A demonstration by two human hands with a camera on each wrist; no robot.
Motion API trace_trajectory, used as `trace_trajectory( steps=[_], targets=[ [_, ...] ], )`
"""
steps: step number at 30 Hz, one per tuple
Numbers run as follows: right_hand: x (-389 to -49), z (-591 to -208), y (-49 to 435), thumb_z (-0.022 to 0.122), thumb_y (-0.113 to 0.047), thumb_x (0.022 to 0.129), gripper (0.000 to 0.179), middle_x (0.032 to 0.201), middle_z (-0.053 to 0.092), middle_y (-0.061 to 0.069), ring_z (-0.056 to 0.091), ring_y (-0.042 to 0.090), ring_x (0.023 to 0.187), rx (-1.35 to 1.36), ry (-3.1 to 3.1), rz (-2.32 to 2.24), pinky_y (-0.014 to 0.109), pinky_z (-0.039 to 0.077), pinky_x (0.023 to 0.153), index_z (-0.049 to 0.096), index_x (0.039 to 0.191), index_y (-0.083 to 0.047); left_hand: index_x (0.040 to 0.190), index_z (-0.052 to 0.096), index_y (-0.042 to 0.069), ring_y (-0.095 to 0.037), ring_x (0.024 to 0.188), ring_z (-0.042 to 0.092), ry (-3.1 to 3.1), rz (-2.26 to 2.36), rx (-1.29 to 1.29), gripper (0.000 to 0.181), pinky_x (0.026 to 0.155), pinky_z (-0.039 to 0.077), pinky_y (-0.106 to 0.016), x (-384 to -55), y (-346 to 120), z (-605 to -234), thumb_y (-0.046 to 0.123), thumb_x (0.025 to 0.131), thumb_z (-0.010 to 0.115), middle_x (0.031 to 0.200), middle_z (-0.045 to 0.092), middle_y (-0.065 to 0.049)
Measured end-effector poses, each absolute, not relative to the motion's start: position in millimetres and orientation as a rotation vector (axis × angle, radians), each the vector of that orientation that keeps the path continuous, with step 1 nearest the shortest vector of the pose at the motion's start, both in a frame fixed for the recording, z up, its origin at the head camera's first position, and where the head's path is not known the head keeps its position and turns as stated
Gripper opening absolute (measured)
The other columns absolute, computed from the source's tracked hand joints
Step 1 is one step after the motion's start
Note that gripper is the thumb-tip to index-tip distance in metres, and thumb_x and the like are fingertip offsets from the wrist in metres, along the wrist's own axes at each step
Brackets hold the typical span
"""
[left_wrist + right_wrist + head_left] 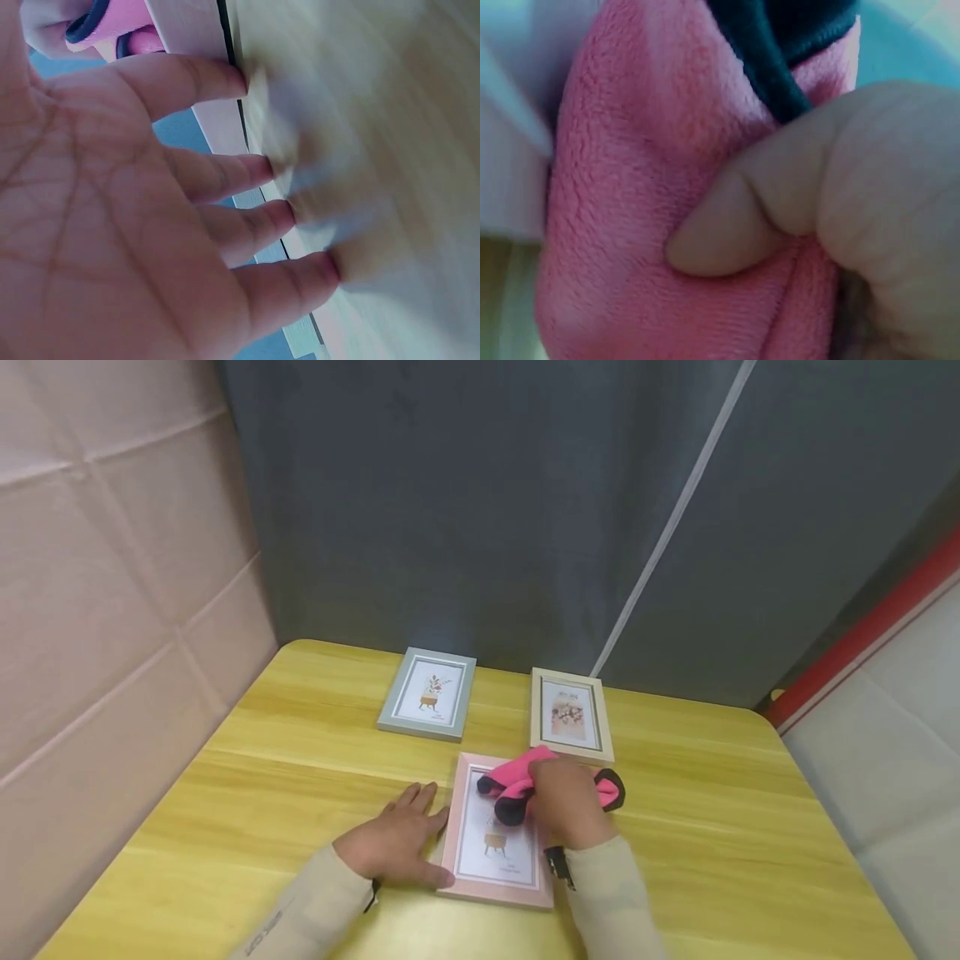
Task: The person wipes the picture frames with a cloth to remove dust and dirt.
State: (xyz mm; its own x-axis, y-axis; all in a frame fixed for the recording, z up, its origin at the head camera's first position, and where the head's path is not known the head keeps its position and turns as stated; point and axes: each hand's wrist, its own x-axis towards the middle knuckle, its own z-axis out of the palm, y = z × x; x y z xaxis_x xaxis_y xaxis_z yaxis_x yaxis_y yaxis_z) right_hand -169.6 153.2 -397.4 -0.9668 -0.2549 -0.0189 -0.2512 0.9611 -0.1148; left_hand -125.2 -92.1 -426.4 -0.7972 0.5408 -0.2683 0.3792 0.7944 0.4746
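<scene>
A pink picture frame (495, 893) lies flat near the table's front, showing a small plant-pot print. Over its upper right part, my right hand (568, 802) grips a bunched pink cloth (517, 772) with black edging. In the right wrist view the thumb presses into the fluffy cloth (622, 195). My left hand (397, 839) rests at the frame's left side, its thumb touching the lower left corner. The left wrist view shows the palm of the left hand (127, 202) with fingers spread and fingertips on the tabletop.
A grey-blue picture frame (385, 718) lies at the back left of the yellow wooden table (262, 760). A cream picture frame (606, 727) lies at the back right, just beyond the cloth. A dark curtain (465, 510) hangs behind, and a pale wall covering (127, 568) stands left.
</scene>
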Motion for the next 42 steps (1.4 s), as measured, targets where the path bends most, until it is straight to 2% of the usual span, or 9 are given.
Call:
trace_trajectory(
  steps=[6,12,18,22,26,29,32,38,42],
  targets=[
    [-170.5,-403.7,137.5,0.069,0.005,0.08,0.018,0.081,0.065,0.002,0.055,0.023,0.079,-0.465,3.045,-0.415,0.042,0.051,0.082,0.072,0.089,-0.011,0.148,0.044,0.001,-0.047,0.146,0.012,2.593,0.559,0.71,0.096,0.113,0.021,-0.063,-126.3,-92.9,-426.1,0.057,0.077,0.075,0.159,0.018,-0.028],
    [-170.7,-409.2,128.2,0.063,0.013,0.076,0.03,0.075,0.059,-0.005,0.054,0.019,0.075,-0.627,2.915,-0.67,0.037,0.05,0.078,0.067,0.081,-0.017,0.149,0.043,0.003,-0.048,0.146,0.012,2.592,0.559,0.717,0.096,0.113,0.021,-0.063,-125.5,-95.2,-425.3,0.059,0.077,0.074,0.158,0.021,-0.027],
    [-170.1,-410.4,123.0,0.06,0.008,0.08,0.041,0.094,0.067,-0.01,0.061,0.015,0.091,-0.75,2.741,-0.796,0.041,0.05,0.093,0.073,0.106,-0.02,0.147,0.048,0.006,-0.051,0.144,0.014,2.595,0.587,0.751,0.092,0.112,0.02,-0.065,-125.7,-98.0,-428.3,0.06,0.077,0.073,0.153,0.037,-0.024],
    [-165.5,-396.1,136.9,0.062,0.004,0.086,0.038,0.105,0.07,-0.01,0.064,0.015,0.101,-0.734,2.779,-0.847,0.042,0.05,0.096,0.074,0.111,-0.023,0.148,0.045,0.004,-0.05,0.145,0.013,2.598,0.566,0.741,0.094,0.111,0.021,-0.066,-124.7,-97.1,-428.6,0.061,0.078,0.072,0.158,0.025,-0.026],
    [-159.9,-380.2,151.9,0.067,0.001,0.087,0.024,0.087,0.067,-0.007,0.06,0.018,0.085,-0.562,2.982,-0.726,0.039,0.051,0.084,0.072,0.091,-0.022,0.148,0.043,0.001,-0.047,0.146,0.011,2.594,0.55,0.711,0.096,0.112,0.02,-0.064,-123.0,-95.3,-426.9,0.06,0.078,0.072,0.16,0.017,-0.027],
    [-158.2,-378.1,157.4,0.069,0.0,0.086,0.02,0.077,0.061,-0.005,0.054,0.019,0.076,-0.401,2.999,-0.578,0.036,0.048,0.077,0.07,0.086,-0.02,0.148,0.044,0.001,-0.046,0.146,0.01,2.587,0.564,0.693,0.096,0.113,0.019,-0.063,-122.4,-94.5,-425.8,0.059,0.077,0.073,0.16,0.016,-0.026],
    [-158.9,-383.9,153.6,0.07,0.0,0.085,0.016,0.076,0.06,-0.002,0.053,0.021,0.076,-0.356,2.937,-0.449,0.038,0.048,0.076,0.071,0.09,-0.016,0.148,0.044,0.002,-0.046,0.147,0.01,2.578,0.583,0.684,0.095,0.114,0.018,-0.062,-122.8,-94.6,-425.3,0.058,0.078,0.074,0.161,0.016,-0.025],
    [-162.2,-398.8,135.6,0.07,0.001,0.083,0.02,0.079,0.063,-0.001,0.053,0.023,0.085,-0.501,2.921,-0.345,0.041,0.048,0.078,0.074,0.095,-0.014,0.147,0.046,0.001,-0.047,0.146,0.01,2.572,0.59,0.709,0.091,0.113,0.019,-0.063,-124.5,-94.8,-425.4,0.056,0.08,0.072,0.161,0.016,-0.025],
    [-164.8,-408.0,132.3,0.066,0.0,0.088,0.03,0.096,0.067,-0.003,0.057,0.022,0.099,-0.642,2.857,-0.501,0.042,0.049,0.09,0.074,0.11,-0.019,0.146,0.047,0.002,-0.046,0.147,0.01,2.574,0.575,0.716,0.09,0.113,0.019,-0.063,-125.1,-94.3,-425.4,0.059,0.08,0.071,0.161,0.016,-0.024]
  ],
)
